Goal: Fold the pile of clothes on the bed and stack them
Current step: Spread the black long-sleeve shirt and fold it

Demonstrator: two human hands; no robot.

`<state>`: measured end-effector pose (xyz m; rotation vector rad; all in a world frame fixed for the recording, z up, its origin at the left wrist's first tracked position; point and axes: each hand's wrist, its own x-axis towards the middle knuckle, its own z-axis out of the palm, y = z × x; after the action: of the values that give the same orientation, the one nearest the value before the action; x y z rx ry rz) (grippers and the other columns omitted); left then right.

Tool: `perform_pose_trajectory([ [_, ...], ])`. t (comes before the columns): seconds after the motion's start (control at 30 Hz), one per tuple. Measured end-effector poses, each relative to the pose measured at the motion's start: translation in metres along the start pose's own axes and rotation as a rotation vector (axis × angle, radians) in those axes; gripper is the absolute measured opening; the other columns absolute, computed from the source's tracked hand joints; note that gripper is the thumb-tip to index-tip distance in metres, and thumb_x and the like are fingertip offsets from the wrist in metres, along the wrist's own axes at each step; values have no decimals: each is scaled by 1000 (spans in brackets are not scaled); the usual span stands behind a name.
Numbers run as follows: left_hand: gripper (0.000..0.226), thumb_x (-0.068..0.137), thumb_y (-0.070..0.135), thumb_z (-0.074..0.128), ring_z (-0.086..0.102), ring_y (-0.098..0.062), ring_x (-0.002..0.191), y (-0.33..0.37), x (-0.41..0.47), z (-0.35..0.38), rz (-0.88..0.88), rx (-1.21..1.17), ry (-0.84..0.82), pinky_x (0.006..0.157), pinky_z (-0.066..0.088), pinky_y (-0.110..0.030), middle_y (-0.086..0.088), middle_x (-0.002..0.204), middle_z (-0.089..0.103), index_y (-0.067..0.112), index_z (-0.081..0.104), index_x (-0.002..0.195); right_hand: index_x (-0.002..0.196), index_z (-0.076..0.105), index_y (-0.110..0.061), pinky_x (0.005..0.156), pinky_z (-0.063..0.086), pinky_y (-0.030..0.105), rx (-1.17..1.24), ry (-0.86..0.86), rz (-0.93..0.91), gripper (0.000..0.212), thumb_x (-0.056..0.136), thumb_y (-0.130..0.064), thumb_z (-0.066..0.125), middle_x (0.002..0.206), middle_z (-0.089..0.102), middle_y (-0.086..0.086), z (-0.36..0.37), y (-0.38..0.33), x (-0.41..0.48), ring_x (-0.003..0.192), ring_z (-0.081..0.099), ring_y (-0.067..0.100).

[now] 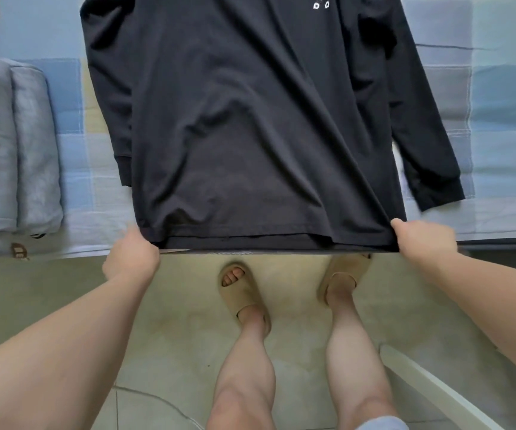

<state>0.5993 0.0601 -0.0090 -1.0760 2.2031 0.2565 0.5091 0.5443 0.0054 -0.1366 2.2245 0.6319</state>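
A black long-sleeved shirt (250,119) lies spread flat on the bed (498,150), its hem at the bed's near edge and small white lettering near the top. My left hand (132,252) grips the hem's left corner. My right hand (424,240) grips the hem's right corner. The right sleeve (427,156) lies stretched out beside the body of the shirt. The left sleeve (111,119) runs along the shirt's left side.
Grey folded fabric rolls (18,150) lie on the bed at the far left. The bed cover is a blue and yellow patchwork. My legs in tan slippers (241,293) stand on the tiled floor. A white board edge (436,389) is at lower right.
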Motion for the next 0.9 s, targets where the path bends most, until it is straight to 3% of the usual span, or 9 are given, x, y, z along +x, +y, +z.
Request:
perform_pose_trajectory([
  [0.07, 24, 93, 12, 47, 54, -42, 110, 3, -6, 4, 8, 16, 69, 87, 44, -48, -20, 122, 56, 10, 46, 116, 96, 40, -19, 57, 35, 32, 29, 41, -25, 17, 91, -4, 44, 81, 46, -3, -2, -5, 1, 77, 54, 25],
  [0.17, 58, 89, 19, 64, 42, -40, 126, 7, -18, 8, 85, 61, 179, 96, 40, -51, -14, 147, 39, 15, 36, 139, 104, 43, -19, 64, 34, 35, 17, 187, -83, 20, 89, -12, 54, 97, 45, 3, -3, -13, -2, 92, 52, 28],
  [0.23, 64, 85, 19, 70, 41, -38, 124, 8, -20, 12, 207, 138, 226, 96, 38, -50, -10, 148, 38, 21, 39, 142, 106, 48, -17, 61, 32, 36, 27, 287, -172, 31, 81, -5, 61, 95, 48, 6, -1, -18, 2, 86, 53, 30],
  [0.3, 49, 88, 18, 68, 45, -38, 115, 10, -16, 18, 333, 242, 230, 89, 38, -47, -11, 136, 48, 19, 49, 134, 103, 52, -16, 55, 29, 35, 38, 344, -273, 37, 74, 2, 65, 87, 47, 7, 0, -20, 7, 74, 49, 31],
  [0.43, 17, 95, 9, 55, 50, -37, 98, 10, -1, 16, 401, 303, 229, 75, 31, -40, -12, 108, 62, 15, 58, 110, 98, 55, -19, 57, 31, 35, -39, 193, -292, 20, 85, -4, 56, 84, 37, -1, 0, -19, 12, 74, 39, 24],
  [0.63, 18, 87, 5, 45, 52, -32, 104, 27, -6, -9, 296, 574, 34, 81, 33, -38, -7, 106, 60, 17, 51, 99, 106, 60, -19, 70, 37, 32, -90, -59, -214, 22, 93, -7, 48, 97, 50, -1, -8, -16, 10, 102, 54, 23],
  [0.7, 16, 88, 11, 49, 53, -31, 108, 37, -14, -14, 268, 603, -10, 85, 35, -38, -6, 111, 59, 18, 52, 103, 109, 59, -21, 71, 37, 32, -50, -45, -257, 16, 95, -21, 51, 104, 53, 0, -14, -15, 10, 105, 53, 23],
  [0.8, 27, 91, 34, 60, 53, -31, 114, 51, -29, -18, 247, 602, -71, 84, 34, -38, -6, 120, 60, 19, 52, 112, 107, 59, -25, 76, 42, 34, 63, -68, -269, 28, 94, -49, 50, 108, 54, 0, -24, -6, 4, 104, 53, 23],
  [0.9, 41, 91, 52, 60, 55, -30, 115, 76, -47, -23, 322, 573, -99, 84, 36, -39, -5, 121, 61, 19, 53, 115, 110, 60, -24, 85, 47, 38, 351, -44, -142, 33, 95, -52, 49, 113, 57, 2, -35, 14, 6, 108, 54, 26],
])
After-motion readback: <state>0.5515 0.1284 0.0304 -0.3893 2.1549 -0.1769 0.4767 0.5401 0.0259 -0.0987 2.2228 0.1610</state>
